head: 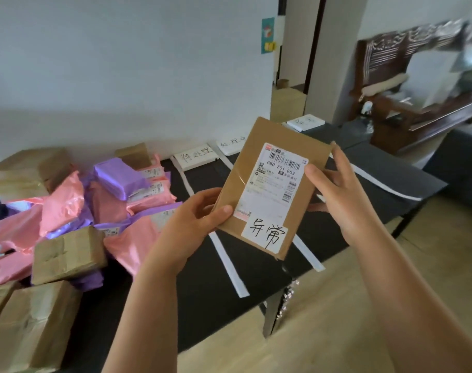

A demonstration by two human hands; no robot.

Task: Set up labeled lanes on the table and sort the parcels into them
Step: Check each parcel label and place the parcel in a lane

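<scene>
Brown parcel point(256, 146), centre frame, gripped in left hand point(191, 219) and right hand point(334, 195) for sorting; label point(264, 232) to be matched to lane cards point(197, 157).

Both hands — left hand point(194, 222), right hand point(334, 192) — gripping brown parcel point(269, 184), black table point(256, 278) below

White wall point(121, 63); wood floor point(323, 319); carved wooden bench point(377, 57) right.

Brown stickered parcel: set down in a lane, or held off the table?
Held up: left hand grips the parcel bottom-left, right hand its right edge, above the table.
</scene>
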